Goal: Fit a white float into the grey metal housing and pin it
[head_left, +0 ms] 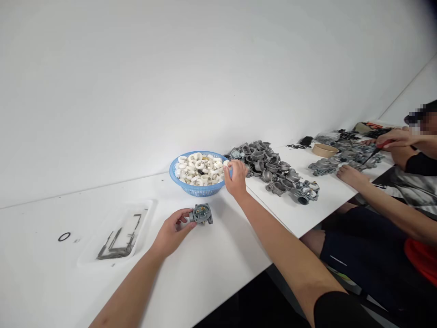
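Note:
My left hand (175, 230) grips a grey metal carburetor body (202, 214) by its left side, just above the white table; small brass parts show on its upper face. Farther back, my right hand (236, 176) is at the right rim of a blue plastic basket (201, 190). Its thumb and fingertips are pinched on a white piece (226, 164). Many similar white ring-shaped pieces (197, 159) fill the basket.
Behind my right hand lies a heap of grey metal bodies (269, 164). A clear tray (143, 232) with thin dark pins and a black ring (64, 237) are at the left. Other people's hands work at the right, near a cardboard ring (325, 151).

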A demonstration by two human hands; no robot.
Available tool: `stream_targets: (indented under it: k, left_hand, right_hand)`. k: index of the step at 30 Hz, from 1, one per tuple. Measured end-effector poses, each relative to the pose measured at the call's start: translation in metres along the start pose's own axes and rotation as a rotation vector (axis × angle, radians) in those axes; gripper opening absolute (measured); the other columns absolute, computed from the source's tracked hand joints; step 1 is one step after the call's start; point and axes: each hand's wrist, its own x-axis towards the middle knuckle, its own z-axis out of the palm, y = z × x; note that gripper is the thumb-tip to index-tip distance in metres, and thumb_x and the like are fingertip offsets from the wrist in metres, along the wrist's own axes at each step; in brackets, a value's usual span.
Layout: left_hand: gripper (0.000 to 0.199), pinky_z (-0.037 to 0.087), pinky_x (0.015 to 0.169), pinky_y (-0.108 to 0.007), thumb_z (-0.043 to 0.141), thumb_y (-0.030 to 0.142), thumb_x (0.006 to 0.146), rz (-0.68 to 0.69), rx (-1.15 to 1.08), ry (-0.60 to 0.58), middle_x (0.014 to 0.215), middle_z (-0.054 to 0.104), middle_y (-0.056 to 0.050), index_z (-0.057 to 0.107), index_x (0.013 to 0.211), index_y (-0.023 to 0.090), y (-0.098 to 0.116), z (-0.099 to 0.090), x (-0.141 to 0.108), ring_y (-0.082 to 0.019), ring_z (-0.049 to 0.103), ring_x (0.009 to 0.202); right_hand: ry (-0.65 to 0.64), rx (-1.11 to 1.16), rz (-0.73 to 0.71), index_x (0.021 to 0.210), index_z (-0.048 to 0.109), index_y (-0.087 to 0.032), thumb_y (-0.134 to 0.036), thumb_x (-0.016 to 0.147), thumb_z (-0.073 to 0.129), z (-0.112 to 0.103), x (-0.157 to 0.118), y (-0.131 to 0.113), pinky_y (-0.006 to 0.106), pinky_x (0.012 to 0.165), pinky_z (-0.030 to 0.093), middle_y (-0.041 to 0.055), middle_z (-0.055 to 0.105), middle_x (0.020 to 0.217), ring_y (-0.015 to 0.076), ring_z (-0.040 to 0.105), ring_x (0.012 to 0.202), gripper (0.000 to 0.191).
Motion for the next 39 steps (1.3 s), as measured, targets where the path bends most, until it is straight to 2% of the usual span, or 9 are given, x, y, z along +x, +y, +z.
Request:
stream_targets:
  k: [3, 5, 13, 19, 23, 27, 31, 36, 39]
  left_hand:
    - [0.054, 0.047, 0.082, -0.032, 0.066, 0.056, 0.08, -0.005, -0.005, -0.004, 0.101, 0.061, -0.005, 0.061, 0.125, 0.026, 0.0, 0.001, 0.0, -0.02, 0.056, 0.092]
    - [0.053, 0.047, 0.082, -0.033, 0.066, 0.055, 0.081, 0.01, -0.008, -0.011, 0.103, 0.06, -0.006, 0.06, 0.126, 0.026, -0.001, 0.001, 0.0, -0.02, 0.055, 0.092]
    - [0.047, 0.045, 0.082, -0.033, 0.067, 0.047, 0.083, -0.003, -0.027, -0.042, 0.108, 0.056, -0.004, 0.058, 0.125, 0.027, -0.001, 0.002, -0.001, -0.015, 0.051, 0.081]
    - [0.041, 0.044, 0.088, -0.032, 0.07, 0.041, 0.081, 0.052, -0.037, 0.03, 0.114, 0.058, -0.006, 0.063, 0.12, 0.028, -0.003, 0.003, 0.0, -0.02, 0.051, 0.104]
    - [0.04, 0.042, 0.092, -0.033, 0.071, 0.039, 0.081, 0.071, -0.035, 0.034, 0.115, 0.06, -0.005, 0.064, 0.119, 0.029, -0.004, 0.001, 0.001, -0.02, 0.051, 0.106]
    - [0.04, 0.042, 0.09, -0.033, 0.072, 0.038, 0.081, 0.084, -0.028, 0.021, 0.113, 0.062, -0.005, 0.065, 0.119, 0.029, -0.004, -0.002, 0.003, -0.02, 0.052, 0.103]
    - [0.04, 0.042, 0.09, -0.034, 0.073, 0.037, 0.079, 0.059, -0.041, 0.035, 0.11, 0.062, -0.005, 0.066, 0.117, 0.028, -0.001, -0.004, 0.004, -0.02, 0.053, 0.101]
    - [0.043, 0.042, 0.089, -0.035, 0.075, 0.038, 0.076, 0.025, -0.058, 0.041, 0.109, 0.064, -0.006, 0.067, 0.117, 0.027, 0.004, -0.005, 0.003, -0.02, 0.054, 0.098]
    - [0.044, 0.043, 0.085, -0.035, 0.077, 0.038, 0.074, 0.012, -0.071, 0.041, 0.11, 0.066, -0.006, 0.067, 0.116, 0.025, 0.005, -0.005, 0.002, -0.019, 0.054, 0.092]
  right_hand:
    - [0.194, 0.236, -0.187, 0.093, 0.049, -0.02, -0.032, 0.096, 0.047, 0.003, -0.025, -0.007, 0.045, 0.103, 0.035, 0.0134, 0.051, 0.115, 0.0259, 0.048, 0.119, 0.012]
    - [0.205, 0.37, -0.241, 0.094, 0.048, -0.021, -0.029, 0.096, 0.049, 0.004, -0.039, -0.014, 0.045, 0.101, 0.039, 0.0127, 0.051, 0.112, 0.0258, 0.049, 0.118, 0.009]
    - [0.1, 0.609, -0.259, 0.099, 0.048, -0.022, -0.022, 0.095, 0.054, 0.005, -0.054, -0.037, 0.045, 0.098, 0.044, 0.0091, 0.056, 0.103, 0.0253, 0.054, 0.117, 0.007]
    - [-0.051, 0.736, -0.289, 0.102, 0.051, -0.023, -0.022, 0.096, 0.055, 0.003, -0.05, -0.042, 0.044, 0.097, 0.045, 0.0093, 0.06, 0.111, 0.0245, 0.057, 0.115, 0.007]
    - [-0.105, 0.715, -0.363, 0.099, 0.052, -0.024, -0.022, 0.096, 0.057, -0.008, -0.045, -0.044, 0.045, 0.101, 0.041, 0.008, 0.063, 0.115, 0.0248, 0.056, 0.118, 0.006]
    - [-0.268, 0.746, -0.39, 0.101, 0.054, -0.025, -0.025, 0.096, 0.058, -0.019, -0.044, -0.044, 0.047, 0.112, 0.034, 0.0049, 0.064, 0.124, 0.0243, 0.05, 0.13, 0.007]
    - [-0.429, 0.861, -0.333, 0.105, 0.053, -0.025, -0.027, 0.098, 0.055, -0.025, -0.05, -0.049, 0.044, 0.115, 0.032, 0.0043, 0.065, 0.122, 0.0211, 0.057, 0.123, 0.008]
    - [-0.577, 1.043, -0.111, 0.104, 0.055, -0.024, -0.036, 0.1, 0.052, -0.026, -0.059, -0.059, 0.031, 0.094, 0.048, 0.0051, 0.064, 0.108, 0.0192, 0.059, 0.114, 0.013]
    - [-0.636, 1.164, -0.033, 0.098, 0.056, -0.022, -0.043, 0.1, 0.052, -0.025, -0.06, -0.063, 0.029, 0.083, 0.049, 0.0035, 0.061, 0.095, 0.0164, 0.061, 0.093, 0.021]
